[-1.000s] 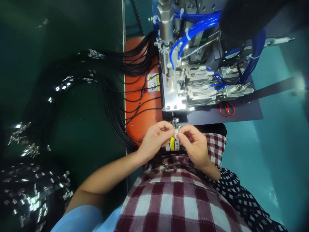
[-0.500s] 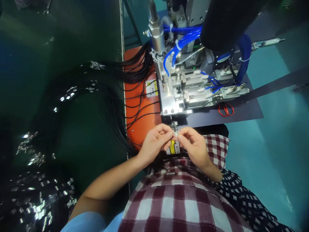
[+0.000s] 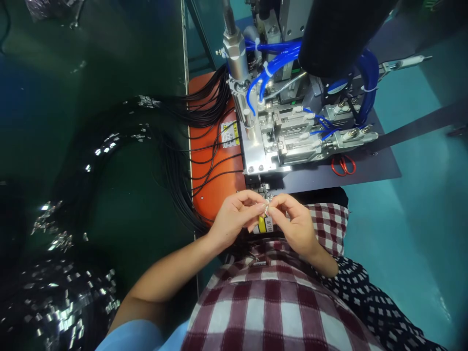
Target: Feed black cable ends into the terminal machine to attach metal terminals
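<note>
My left hand [image 3: 232, 219] and my right hand [image 3: 297, 224] meet in front of my apron, thumbs and forefingers pinched together. Between the fingertips shows a small whitish part [image 3: 267, 207], held from both sides. It is too small, and too covered by the fingers, to tell its kind. Just beneath the fingertips lies a yellow and white label [image 3: 266, 224]. The silver machine [image 3: 259, 155] stands directly beyond my hands, with a small metal fixture [image 3: 263, 187] at its near edge.
Black cables [image 3: 214, 105] run across the orange base plate [image 3: 216, 192] on the left. More cables with shiny metal ends [image 3: 66, 312] lie on the dark green surface. Red-handled scissors [image 3: 342, 165] rest on the grey plate at right. Blue air tubes [image 3: 281, 58] loop over the machine.
The fingertips of both hands have drawn slightly closer together around the whitish part, and the left hand has shifted a little to the right. The view has moved slightly.
</note>
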`<action>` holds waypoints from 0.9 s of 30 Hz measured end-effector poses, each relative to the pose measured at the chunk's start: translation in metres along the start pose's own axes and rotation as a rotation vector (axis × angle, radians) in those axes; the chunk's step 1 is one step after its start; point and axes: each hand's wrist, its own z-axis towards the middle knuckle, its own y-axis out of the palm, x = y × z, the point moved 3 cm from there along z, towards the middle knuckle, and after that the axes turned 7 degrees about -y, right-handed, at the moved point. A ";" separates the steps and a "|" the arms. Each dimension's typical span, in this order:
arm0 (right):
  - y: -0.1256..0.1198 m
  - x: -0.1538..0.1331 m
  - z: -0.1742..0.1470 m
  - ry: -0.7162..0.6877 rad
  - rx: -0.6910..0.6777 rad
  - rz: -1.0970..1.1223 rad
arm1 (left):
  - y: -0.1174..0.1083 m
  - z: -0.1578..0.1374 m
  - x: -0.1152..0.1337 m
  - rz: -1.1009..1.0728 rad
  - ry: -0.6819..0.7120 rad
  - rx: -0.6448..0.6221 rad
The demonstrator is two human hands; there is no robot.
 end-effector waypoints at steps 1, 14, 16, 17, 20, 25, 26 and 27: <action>0.000 0.000 0.000 -0.006 0.001 -0.004 | 0.000 -0.001 0.000 0.000 0.005 0.010; -0.001 0.002 -0.002 0.005 0.014 0.027 | 0.000 -0.001 -0.003 0.040 0.111 0.048; -0.002 0.002 -0.002 0.011 0.013 0.030 | -0.001 0.000 -0.003 0.041 0.115 0.045; -0.002 0.002 -0.002 0.015 0.013 0.035 | -0.001 0.000 -0.003 0.042 0.115 0.043; -0.002 0.002 -0.001 0.023 0.017 0.055 | -0.001 0.001 -0.003 0.037 0.104 0.033; -0.002 0.002 0.000 0.036 0.019 0.090 | -0.002 0.001 -0.005 0.050 0.109 0.025; -0.002 0.002 -0.001 0.036 0.019 0.091 | -0.002 0.001 -0.005 0.056 0.111 0.029; -0.003 0.002 -0.001 0.034 0.020 0.089 | -0.002 0.001 -0.006 0.061 0.115 0.034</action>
